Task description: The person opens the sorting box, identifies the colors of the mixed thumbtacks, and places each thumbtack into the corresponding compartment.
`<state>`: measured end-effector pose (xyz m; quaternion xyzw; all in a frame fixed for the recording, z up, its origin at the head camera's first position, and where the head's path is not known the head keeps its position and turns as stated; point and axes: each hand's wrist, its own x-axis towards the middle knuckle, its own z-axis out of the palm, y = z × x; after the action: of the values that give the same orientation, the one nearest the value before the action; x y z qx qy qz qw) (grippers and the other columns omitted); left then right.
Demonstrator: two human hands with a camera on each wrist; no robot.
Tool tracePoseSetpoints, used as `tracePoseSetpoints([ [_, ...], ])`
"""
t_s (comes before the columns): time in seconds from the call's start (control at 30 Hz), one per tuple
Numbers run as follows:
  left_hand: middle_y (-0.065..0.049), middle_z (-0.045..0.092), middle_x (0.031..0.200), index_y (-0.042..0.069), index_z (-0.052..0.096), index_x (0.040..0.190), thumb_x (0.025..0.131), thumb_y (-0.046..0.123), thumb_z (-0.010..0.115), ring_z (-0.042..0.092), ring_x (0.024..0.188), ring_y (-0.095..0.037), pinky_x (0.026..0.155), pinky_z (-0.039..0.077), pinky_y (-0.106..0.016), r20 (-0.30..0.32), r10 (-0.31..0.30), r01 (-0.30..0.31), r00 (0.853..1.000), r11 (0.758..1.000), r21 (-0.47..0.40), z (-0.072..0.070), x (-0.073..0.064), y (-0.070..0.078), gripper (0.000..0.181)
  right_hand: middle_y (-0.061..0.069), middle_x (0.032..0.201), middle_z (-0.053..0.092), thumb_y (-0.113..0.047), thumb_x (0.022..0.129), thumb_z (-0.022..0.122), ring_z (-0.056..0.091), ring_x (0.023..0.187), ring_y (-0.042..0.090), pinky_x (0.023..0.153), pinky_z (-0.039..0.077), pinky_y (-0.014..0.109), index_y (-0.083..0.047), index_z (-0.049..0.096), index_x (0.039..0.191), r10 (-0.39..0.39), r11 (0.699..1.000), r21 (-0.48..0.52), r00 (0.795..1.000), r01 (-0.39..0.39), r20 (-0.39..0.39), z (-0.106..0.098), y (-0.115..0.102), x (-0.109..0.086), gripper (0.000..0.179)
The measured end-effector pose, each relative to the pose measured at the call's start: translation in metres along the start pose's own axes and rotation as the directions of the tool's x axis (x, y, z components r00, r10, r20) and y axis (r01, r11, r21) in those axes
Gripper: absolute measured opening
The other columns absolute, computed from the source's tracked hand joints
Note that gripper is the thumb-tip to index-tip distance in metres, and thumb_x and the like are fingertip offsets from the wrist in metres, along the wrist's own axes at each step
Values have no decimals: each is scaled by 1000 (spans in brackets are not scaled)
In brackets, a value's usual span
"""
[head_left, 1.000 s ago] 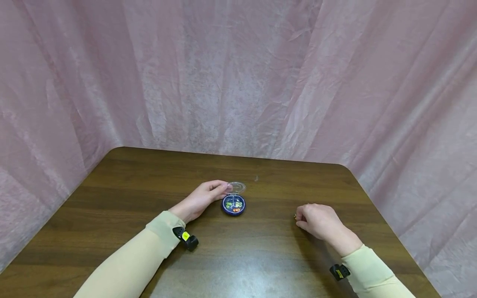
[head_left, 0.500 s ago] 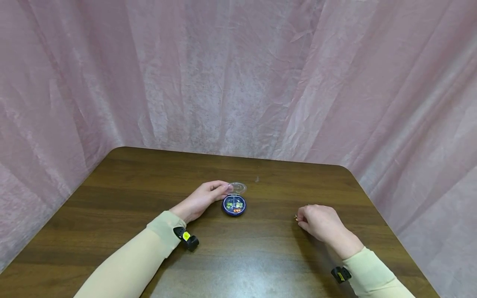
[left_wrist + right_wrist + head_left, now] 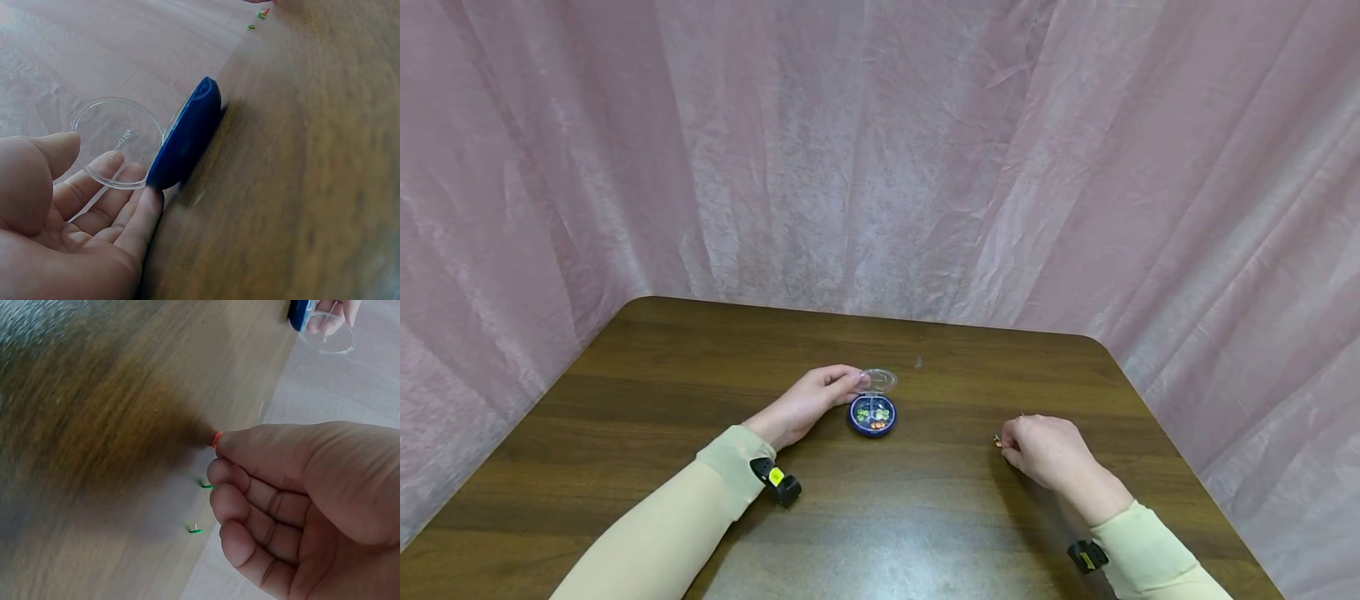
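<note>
My left hand (image 3: 808, 402) holds the raised clear lid (image 3: 881, 381) of a round blue case (image 3: 187, 134), thumb at the lid's rim and fingers behind it. The case stands on the table, its divided inside holding green thumbtacks (image 3: 881, 414) in the upper compartments and orange thumbtacks (image 3: 877, 426) in the lower one. To the right, my right hand (image 3: 1048, 450) is low over the table. Its thumb and index finger pinch an orange thumbtack (image 3: 216, 439), mostly covered by the thumb tip. Beside the curled fingers, two green thumbtacks (image 3: 195, 531) lie with pins up.
The brown wooden table (image 3: 925, 492) has rounded far corners. Behind it hangs a pink curtain (image 3: 865, 167). A small pale mark (image 3: 917, 362) shows on the tabletop beyond the case. Each wrist wears a black camera (image 3: 777, 482).
Both hands keep almost the same place, and the case has not moved on the table. A bit of orange now shows more clearly at my right fingertips.
</note>
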<state>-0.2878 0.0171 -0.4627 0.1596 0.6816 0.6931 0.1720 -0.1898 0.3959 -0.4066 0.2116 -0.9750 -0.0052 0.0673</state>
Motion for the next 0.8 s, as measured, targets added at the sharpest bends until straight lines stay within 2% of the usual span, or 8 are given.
tracePoseSetpoints([
  [0.2,-23,63,152,-7,64,141,119,20,54,56,148,-34,121,49,-40,-7,-2,2,1000,1000,0,0,0,0,36,-17,68,56,-13,91,86,53,60,9,54,51,37,-27,63,72,-9,1000,13,999,10,-46,-3,-2,2,34],
  [0.47,-24,64,151,-8,64,142,119,18,55,56,147,-36,122,48,-43,-10,-2,2,1000,1000,-13,1,0,0,36,-17,69,55,-5,84,78,51,61,7,55,50,35,-28,61,72,-16,998,54,996,21,-85,-10,-12,10,31],
  [0.8,-24,64,151,-8,65,141,119,19,55,57,146,-35,122,48,-44,-12,3,-3,1000,1000,-12,1,0,-2,36,-18,75,57,-6,91,78,49,66,3,60,49,30,-27,66,78,-34,987,152,995,47,-90,-21,-37,28,27],
])
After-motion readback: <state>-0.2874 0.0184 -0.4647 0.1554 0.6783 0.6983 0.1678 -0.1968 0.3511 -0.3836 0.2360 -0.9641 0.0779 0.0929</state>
